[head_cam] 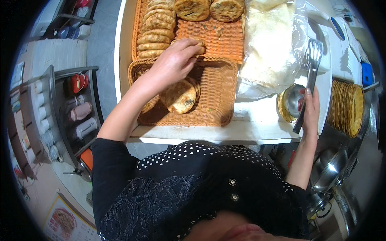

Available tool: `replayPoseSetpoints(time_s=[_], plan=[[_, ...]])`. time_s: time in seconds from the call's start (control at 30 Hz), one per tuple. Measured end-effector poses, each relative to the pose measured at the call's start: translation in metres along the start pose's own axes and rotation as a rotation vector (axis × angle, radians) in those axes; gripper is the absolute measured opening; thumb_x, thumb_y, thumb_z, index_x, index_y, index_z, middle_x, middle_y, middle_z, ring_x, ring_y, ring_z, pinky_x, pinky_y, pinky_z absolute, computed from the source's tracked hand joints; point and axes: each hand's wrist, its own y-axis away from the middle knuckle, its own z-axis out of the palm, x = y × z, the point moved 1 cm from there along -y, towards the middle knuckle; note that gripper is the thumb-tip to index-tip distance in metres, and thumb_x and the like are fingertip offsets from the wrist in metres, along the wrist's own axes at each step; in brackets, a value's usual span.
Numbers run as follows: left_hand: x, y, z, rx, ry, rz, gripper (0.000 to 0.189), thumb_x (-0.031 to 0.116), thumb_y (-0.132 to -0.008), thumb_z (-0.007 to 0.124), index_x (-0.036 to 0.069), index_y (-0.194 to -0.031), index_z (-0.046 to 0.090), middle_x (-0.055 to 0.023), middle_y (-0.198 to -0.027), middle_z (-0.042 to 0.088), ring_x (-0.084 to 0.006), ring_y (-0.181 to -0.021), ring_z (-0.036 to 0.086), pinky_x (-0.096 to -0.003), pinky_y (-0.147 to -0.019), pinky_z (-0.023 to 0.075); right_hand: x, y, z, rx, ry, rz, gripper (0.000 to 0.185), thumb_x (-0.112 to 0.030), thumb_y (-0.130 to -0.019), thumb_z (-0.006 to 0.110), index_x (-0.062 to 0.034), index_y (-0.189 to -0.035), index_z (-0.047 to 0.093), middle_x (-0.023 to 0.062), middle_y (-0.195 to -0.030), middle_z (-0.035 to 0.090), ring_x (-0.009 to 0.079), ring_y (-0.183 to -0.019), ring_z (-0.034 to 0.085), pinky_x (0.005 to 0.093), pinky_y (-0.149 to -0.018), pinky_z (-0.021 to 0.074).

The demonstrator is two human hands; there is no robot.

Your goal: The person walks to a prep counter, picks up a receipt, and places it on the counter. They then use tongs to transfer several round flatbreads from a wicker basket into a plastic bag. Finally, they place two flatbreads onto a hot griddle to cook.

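Observation:
My left hand reaches over the front wicker basket, its fingers on a browned flatbread at the near edge of the orange wicker tray. The hand hides most of that bread. Below my wrist, a few round flatbreads lean together in the front basket. At the right, my right hand grips metal serving tongs by the handle, with the tips pointing away from me. A steel bowl sits beside my right fingers.
A row of flatbreads lines the tray's left side, and two darker breads lie at its far end. Clear plastic bags cover pale sheets on the right. Stacked woven trays stand beyond the counter's right edge.

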Motion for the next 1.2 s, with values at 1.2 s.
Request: replayPoseSetpoints(time_s=[1.2], plan=[[-0.056, -0.014, 0.03, -0.025, -0.289, -0.004, 0.048, 0.032, -0.097, 0.061, 0.005, -0.136, 0.052, -0.0167, -0.092, 0.068, -0.0351, -0.089, 0.068, -0.0456, -0.074, 0.0569, 0.009, 0.019, 0.034, -0.159, -0.047, -0.007, 0.057, -0.029, -0.102, 0.059, -0.0023, -0.148, 0.041, 0.004, -0.092, 0.062, 0.0055, -0.065, 0.052, 0.0205, -0.056, 0.0429]])
